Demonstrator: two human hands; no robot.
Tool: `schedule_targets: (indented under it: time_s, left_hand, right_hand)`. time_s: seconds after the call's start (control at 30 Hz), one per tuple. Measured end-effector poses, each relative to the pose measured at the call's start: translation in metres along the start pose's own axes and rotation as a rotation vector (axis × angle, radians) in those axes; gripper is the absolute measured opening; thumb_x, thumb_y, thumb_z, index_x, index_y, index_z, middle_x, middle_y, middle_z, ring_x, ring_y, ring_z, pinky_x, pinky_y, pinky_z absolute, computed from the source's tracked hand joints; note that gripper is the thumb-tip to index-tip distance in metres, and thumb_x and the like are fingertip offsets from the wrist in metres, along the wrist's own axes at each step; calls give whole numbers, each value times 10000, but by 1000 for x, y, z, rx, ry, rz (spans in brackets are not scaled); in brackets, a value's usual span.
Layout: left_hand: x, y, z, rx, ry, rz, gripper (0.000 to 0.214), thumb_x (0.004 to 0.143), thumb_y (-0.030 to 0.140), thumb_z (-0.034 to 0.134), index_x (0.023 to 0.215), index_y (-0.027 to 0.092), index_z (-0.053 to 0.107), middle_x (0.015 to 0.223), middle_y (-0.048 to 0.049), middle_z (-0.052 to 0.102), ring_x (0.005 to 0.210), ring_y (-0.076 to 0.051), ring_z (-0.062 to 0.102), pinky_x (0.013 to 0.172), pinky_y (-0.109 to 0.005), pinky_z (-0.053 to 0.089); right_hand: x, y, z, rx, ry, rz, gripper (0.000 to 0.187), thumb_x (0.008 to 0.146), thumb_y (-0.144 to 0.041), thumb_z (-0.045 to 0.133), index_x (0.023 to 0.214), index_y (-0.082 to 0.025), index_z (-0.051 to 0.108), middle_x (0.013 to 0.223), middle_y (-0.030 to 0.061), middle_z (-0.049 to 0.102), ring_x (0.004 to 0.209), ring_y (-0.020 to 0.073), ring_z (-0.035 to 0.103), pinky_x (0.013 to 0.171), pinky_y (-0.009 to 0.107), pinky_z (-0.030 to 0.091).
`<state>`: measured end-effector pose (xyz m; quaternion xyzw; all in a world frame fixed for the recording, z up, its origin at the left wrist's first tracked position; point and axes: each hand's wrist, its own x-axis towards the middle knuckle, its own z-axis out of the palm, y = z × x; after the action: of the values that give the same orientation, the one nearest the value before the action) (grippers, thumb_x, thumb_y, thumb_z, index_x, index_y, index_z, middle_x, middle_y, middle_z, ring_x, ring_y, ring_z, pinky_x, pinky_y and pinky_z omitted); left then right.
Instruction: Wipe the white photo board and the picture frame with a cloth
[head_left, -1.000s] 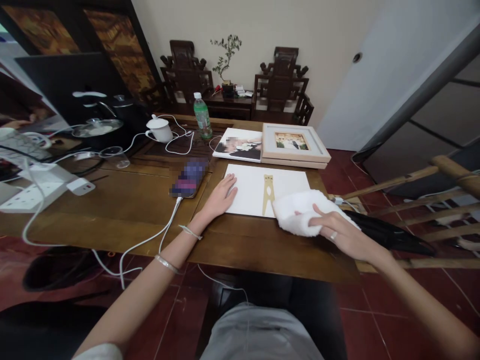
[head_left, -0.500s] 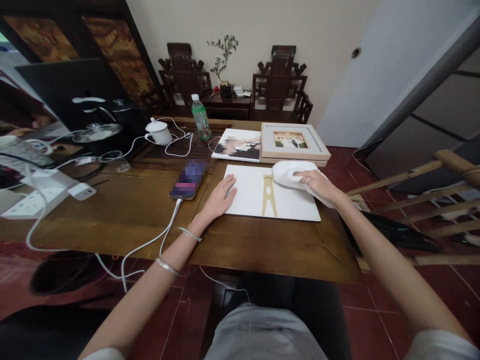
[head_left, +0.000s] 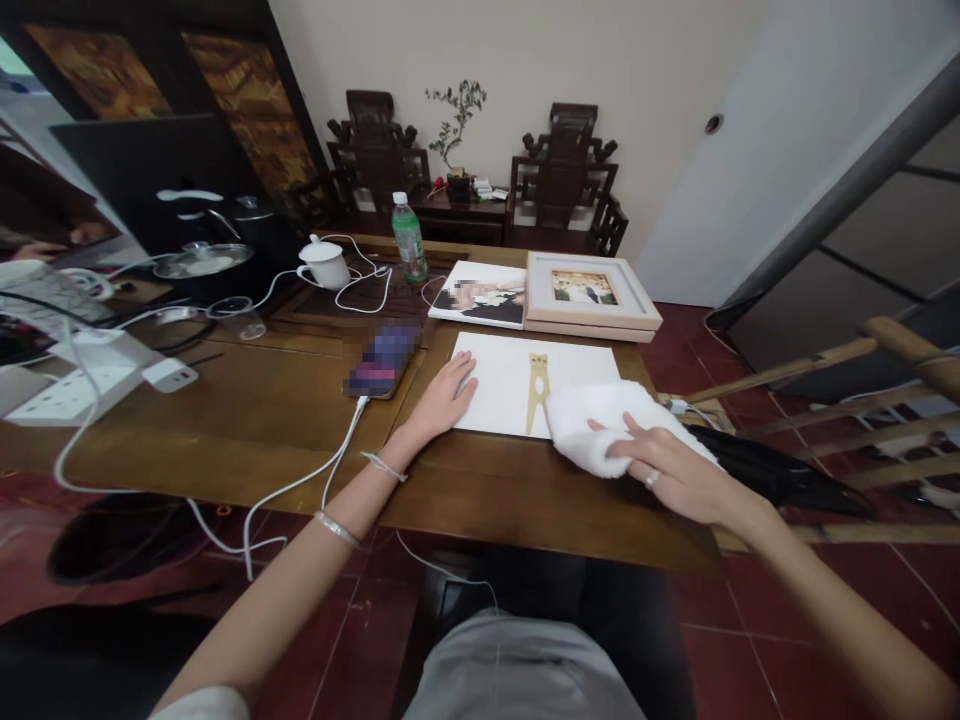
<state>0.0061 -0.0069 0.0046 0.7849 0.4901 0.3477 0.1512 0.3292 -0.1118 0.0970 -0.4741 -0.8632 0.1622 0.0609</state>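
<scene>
Surface of dark brown wood (head_left: 247,420) is carrying everything | flat white rectangular board with a gold stand (head_left: 517,385) is lying stiff and light, left hand (head_left: 444,392) resting open on its edge | soft white folded cloth (head_left: 600,425) is yielding, best gathered from above; right hand (head_left: 675,475) is pressing curled fingers on it at the board's near right corner.

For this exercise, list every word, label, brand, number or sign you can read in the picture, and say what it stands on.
No text can be read.
Green bottle: its label is too small to read.
Phone: the screen is blurred.
White board under the left hand: only a gold clip-shaped mark, no words.
White cloth under the right hand: plain.
Framed photo and photo print: no caption visible.
</scene>
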Motion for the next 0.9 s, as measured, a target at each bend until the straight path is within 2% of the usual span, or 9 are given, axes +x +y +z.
schedule_targets:
  time_s: [0.07,0.17,0.27,0.33,0.43,0.5,0.6,0.73,0.9]
  left_hand:
    - [0,0,0,-2,3,2,475,912,377,383,1241,80,554,1390,-172,479,1339,-249,388,1128,-444,285]
    - [0,-1,1,-8,10,0,463,911,384,388,1241,107,557,1390,-153,485,1336,-251,393,1127,-453,286]
    - [0,-1,1,-16,13,-5,458,909,376,394,1241,106,557,1389,-153,486,1335,-252,394,1130,-444,282]
    - [0,-1,1,-19,10,-7,466,909,370,395,1240,84,555,1388,-170,482,1338,-253,389,1133,-432,278]
    - [0,-1,1,-7,2,-8,466,910,373,396,1246,90,552,1393,-162,479,1340,-249,387,1131,-435,281]
    - [0,-2,0,1,-1,-9,464,911,375,394,1251,100,550,1397,-153,478,1339,-247,389,1130,-441,283]
    - [0,-2,-1,3,-5,-14,477,914,378,390,1257,85,545,1399,-161,473,1341,-245,385,1133,-431,280]
    - [0,-3,0,13,-9,-8,482,920,364,372,1263,71,538,1401,-168,468,1345,-240,378,1134,-427,277]
    - [0,-4,3,17,2,8,462,925,332,346,1264,82,537,1400,-155,473,1346,-240,378,1135,-442,275]
  right_hand:
    - [-12,3,-8,45,-46,55,367,825,-260,373,986,-318,698,1012,60,706,1133,285,567,995,458,394]
    - [-5,15,-13,68,-44,126,389,847,-322,354,1045,-306,689,1076,59,686,1137,289,554,964,438,423]
    - [27,26,-7,27,46,177,436,869,-304,316,1167,-273,632,1196,52,638,1187,286,513,1017,463,369]
    - [57,26,0,-16,92,163,468,876,-245,282,1239,-225,577,1257,70,603,1238,288,468,1073,517,275]
    - [101,14,13,-71,133,115,497,866,-177,268,1308,-144,495,1408,133,461,1360,316,300,1073,634,163]
    - [125,4,22,-128,155,52,494,848,-153,294,1299,-119,493,1491,144,334,1407,332,172,1052,681,141]
    - [144,-11,32,-240,153,-60,442,827,-154,354,1203,-132,585,1532,107,252,1415,361,97,1036,716,117]
    - [131,-27,43,-317,102,-156,411,801,-159,412,1139,-148,645,1533,78,254,1409,395,72,1032,724,128]
    - [76,-53,51,-328,52,-265,384,773,-148,458,1088,-156,678,1531,78,263,1409,393,79,1064,684,137]
